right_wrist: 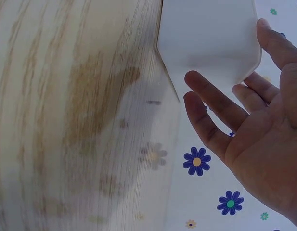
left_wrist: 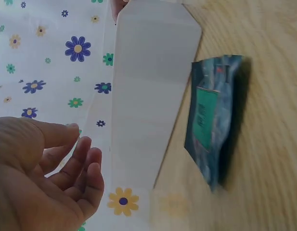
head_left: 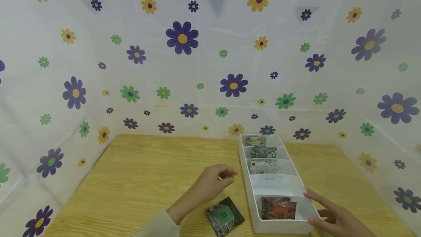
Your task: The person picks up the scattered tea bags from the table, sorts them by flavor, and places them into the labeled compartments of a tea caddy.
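Note:
A white divided box (head_left: 282, 226) stands lengthwise on the table. Red packets (head_left: 279, 208) stand in its nearest compartment; a white packet (head_left: 263, 166), a green packet (head_left: 264, 152) and a brownish packet (head_left: 255, 141) stand in the far ones. My right hand (head_left: 338, 215) is at the box's near right corner, thumb and fingers extended along its rim and side. Left of the box, my left hand (head_left: 213, 181) hovers with loosely bent fingers and nothing in them. Below it a dark packet with a green label (head_left: 224, 215) lies flat on the table.
The wooden table (head_left: 148, 171) is enclosed at the back and sides by a white flower-print cloth (head_left: 210, 61). Between the white packet and the red packets, one compartment shows its bare white floor (head_left: 276, 187).

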`<state>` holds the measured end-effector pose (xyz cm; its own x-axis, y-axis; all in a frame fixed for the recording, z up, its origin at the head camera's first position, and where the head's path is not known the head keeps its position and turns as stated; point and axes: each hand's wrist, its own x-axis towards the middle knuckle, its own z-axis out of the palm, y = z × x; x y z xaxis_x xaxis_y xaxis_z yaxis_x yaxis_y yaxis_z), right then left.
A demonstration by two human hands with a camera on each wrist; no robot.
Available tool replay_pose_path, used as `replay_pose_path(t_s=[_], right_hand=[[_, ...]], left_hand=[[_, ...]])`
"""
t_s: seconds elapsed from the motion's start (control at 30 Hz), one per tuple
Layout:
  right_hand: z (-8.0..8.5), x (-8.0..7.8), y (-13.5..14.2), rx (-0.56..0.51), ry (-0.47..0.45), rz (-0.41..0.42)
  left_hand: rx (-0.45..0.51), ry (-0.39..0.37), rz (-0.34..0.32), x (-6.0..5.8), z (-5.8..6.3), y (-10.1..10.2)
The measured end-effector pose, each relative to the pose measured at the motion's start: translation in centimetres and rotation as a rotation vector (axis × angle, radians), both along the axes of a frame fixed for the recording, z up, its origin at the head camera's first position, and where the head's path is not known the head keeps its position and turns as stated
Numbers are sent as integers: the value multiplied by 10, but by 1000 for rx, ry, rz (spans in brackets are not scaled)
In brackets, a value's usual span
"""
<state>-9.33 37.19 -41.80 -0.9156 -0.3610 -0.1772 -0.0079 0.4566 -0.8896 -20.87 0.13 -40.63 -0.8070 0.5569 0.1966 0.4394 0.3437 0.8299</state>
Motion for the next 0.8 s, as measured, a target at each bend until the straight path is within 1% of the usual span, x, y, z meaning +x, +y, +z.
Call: replay_pose_path(t_s=[0.1,0.23,0.3,0.4,0.53,0.7,0.8], right_hand=[[0,0,0,3,7,2],[-1,0,-1,18,10,-12],[-1,0,-1,19,13,-15],[-2,0,-1,23,26,-14],[-3,-1,0,12,22,-9],[-4,-2,2,9,20,-8],[-5,-2,2,3,26,1]], left_hand=[[-53,-39,3,2,-5,-10],[-170,-101,9,9,-13,-19],[-235,-97,-2,13,-19,-23],[-352,-15,-20,19,-26,-28],[-490,129,-23,29,-33,-35],[-552,234,-8,39,-39,-39],[-561,263,-10,41,-40,-41]])
